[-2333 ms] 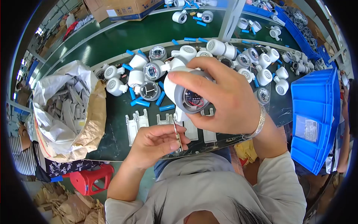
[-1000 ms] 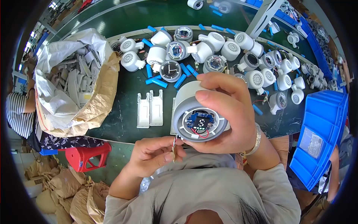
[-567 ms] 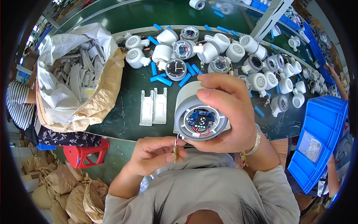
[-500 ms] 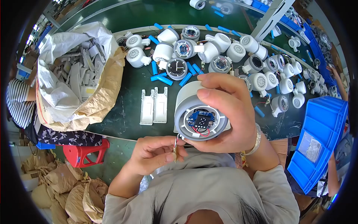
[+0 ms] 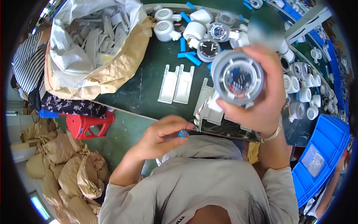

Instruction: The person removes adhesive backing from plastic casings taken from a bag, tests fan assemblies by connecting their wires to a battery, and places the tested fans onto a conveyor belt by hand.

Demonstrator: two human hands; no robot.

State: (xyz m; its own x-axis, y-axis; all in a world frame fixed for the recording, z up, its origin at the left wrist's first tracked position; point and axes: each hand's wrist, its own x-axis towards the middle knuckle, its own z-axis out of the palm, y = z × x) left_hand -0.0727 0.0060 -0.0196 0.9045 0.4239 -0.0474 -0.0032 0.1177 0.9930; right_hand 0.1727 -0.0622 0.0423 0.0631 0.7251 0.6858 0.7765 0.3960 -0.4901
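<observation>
My right hand (image 5: 266, 91) grips a white fan head (image 5: 238, 76) with a grey rim, holding it above the table. Its open end faces up, and a circuit board with red wires shows blurred inside. From a white stub on its lower side hang thin wires (image 5: 201, 109). My left hand (image 5: 166, 136) is closed at the table's front edge, thumb and forefinger pinching a blue cylindrical battery (image 5: 182, 133), of which only the end shows. The wires' lower ends hang close to my left fingertips; whether they touch is unclear. Two white plastic covers (image 5: 168, 84) lie side by side behind my left hand.
Several more white fan heads (image 5: 209, 50) and blue batteries (image 5: 193, 58) lie across the dark green table (image 5: 140, 100). An open sack (image 5: 130, 71) of white plastic parts stands left, above a red stool (image 5: 80, 125). At right is a blue crate (image 5: 320, 156).
My right hand has carried the fan head up and to the right. My left hand has let go of the wires and now holds a blue battery. The camera view has shifted.
</observation>
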